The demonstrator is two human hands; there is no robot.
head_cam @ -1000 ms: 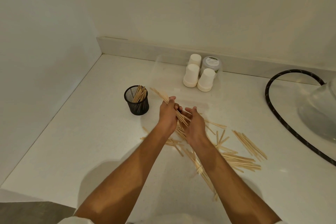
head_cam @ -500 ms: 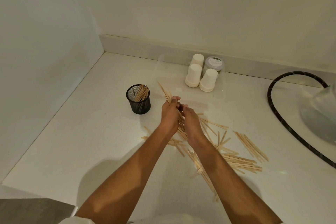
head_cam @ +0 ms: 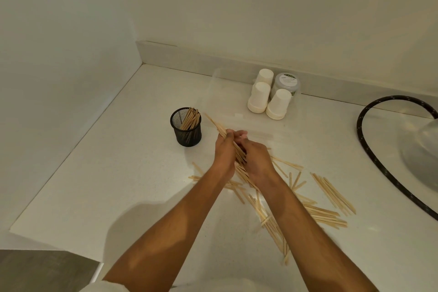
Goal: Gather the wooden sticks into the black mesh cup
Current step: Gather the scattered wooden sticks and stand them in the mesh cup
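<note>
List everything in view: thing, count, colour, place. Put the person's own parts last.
black mesh cup: one, black, left of the hands, sticks inside
bundle of sticks: one, pale wood, held between both hands
loose sticks: many, pale wood, scattered on the counter
counter: one, white
paper cups: three, white, upside down near the back wall
jar: one, clear, behind the cups
hose: one, black, right side
left hand: gripping the bundle
right hand: gripping the bundle

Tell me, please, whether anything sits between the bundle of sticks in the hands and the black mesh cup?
Nothing visible does. The bundle of sticks, gripped by the left hand and right hand, is separated from the black mesh cup only by bare counter. The white paper cups stand off to the side.
</note>
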